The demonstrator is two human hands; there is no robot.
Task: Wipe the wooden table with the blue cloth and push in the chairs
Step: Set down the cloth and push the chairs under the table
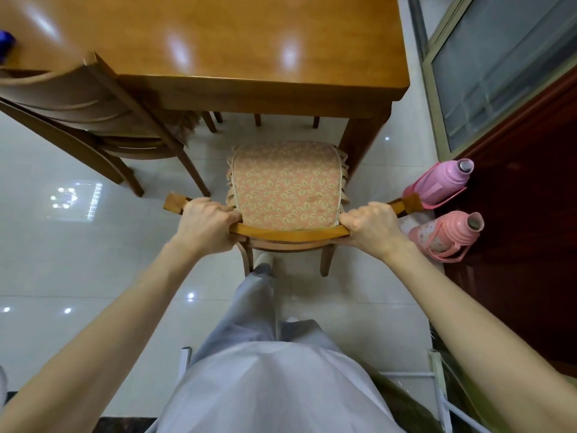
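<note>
Chair (285, 195) faces the counter's (237, 45) near edge, seat pointing under it; left hand (204, 221) and right hand (373, 228) clench its curved backrest, arms outstretched.

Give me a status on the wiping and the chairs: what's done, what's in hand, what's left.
Done, apparently: the wooden table shines bare, and the blue cloth lies at its far left edge. The other chair, on the left, sits against the table.
In hand: left hand and right hand grip the cushioned chair's backrest.
Left: its seat cushion remains almost wholly outside the table edge, so it needs pushing in.
</note>
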